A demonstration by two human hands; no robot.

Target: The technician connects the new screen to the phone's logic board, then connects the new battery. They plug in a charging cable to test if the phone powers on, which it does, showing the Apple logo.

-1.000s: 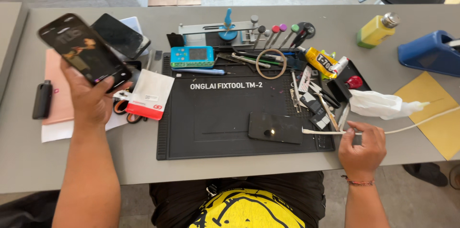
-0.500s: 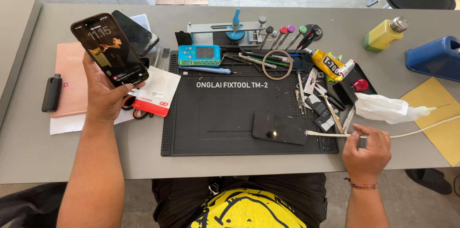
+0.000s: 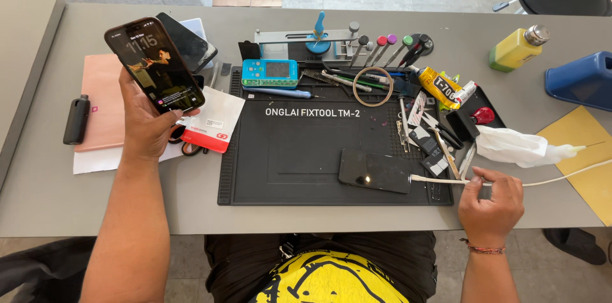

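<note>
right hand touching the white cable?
Touching. Head view shows the right hand pinching the white cable, whose end reaches the dark phone on the mat.

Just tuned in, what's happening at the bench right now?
A person sits at a grey table with a black repair mat. The left hand holds up a phone with its screen lit. The right hand pinches a white cable that runs to a second, dark phone lying flat on the mat. Screwdrivers, a glue tube and small tools lie along the mat's far and right edges.
</note>
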